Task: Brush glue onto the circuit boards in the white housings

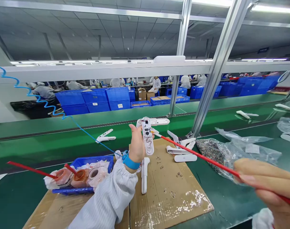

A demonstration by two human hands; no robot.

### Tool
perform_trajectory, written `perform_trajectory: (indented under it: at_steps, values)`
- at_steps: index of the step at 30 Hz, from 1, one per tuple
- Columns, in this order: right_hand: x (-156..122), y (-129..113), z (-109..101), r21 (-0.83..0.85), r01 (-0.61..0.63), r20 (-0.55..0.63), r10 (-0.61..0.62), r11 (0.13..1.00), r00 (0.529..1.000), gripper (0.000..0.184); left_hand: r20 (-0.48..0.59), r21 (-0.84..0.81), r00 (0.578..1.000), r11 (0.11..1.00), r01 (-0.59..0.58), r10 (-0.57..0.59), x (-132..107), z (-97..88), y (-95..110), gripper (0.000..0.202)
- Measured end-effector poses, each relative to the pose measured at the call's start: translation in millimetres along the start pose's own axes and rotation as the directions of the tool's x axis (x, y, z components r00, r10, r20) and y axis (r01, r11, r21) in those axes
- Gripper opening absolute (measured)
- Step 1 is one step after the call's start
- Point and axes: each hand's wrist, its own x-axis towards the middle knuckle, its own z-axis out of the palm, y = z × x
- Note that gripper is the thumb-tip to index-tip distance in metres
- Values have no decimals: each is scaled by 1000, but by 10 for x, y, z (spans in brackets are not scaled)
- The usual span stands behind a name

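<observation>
My left hand [137, 144] is closed around an opened white plastic device [148, 148] with a circuit board and thin red wires showing. A blue wrist strap [131, 162] with a coiled cord circles that wrist. Pinched in my right hand [266, 184] is a thin red-handled brush [202, 154], its pale tip touching or just beside the board's edge. Another white housing [144, 175] lies on the cardboard below my left hand. To the left, a blue tray [110, 158] holds several stained jars [80, 178], with red sticks standing in two of them.
Cardboard [187, 190] with small metal bits covers part of the green bench. More white housings [183, 149] and a clear bag [211, 152] of small dark parts lie right. A green conveyor [63, 143] carries several housings. A metal post [216, 63] rises ahead; people work beyond blue bins [94, 98].
</observation>
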Motion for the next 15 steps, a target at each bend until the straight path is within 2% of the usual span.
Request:
perform_trajectory:
  at_steps: [2, 4, 8, 12, 15]
  values:
    - [26, -88, 18, -7, 157, 200, -152, 988, 968, 21, -20, -25, 1000, 1000, 18, -19, 2, 14, 8, 83]
    - [99, -212, 74, -13, 177, 281, -166, 984, 945, 25, -31, -29, 999, 999, 33, -34, -8, 25, 4, 84]
    - [209, -364, 211, 4, 111, 285, -107, 994, 953, 20, -20, 7, 1000, 1000, 4, -4, -49, 41, -24, 79]
    - [234, -335, 242, 41, 47, 324, -57, 998, 944, 18, 16, 80, 998, 995, -66, 64, -60, 15, -61, 79]
    - [277, -278, 251, 88, -35, 333, 3, 995, 943, 14, 62, 122, 996, 990, -65, 58, -36, -28, -93, 82]
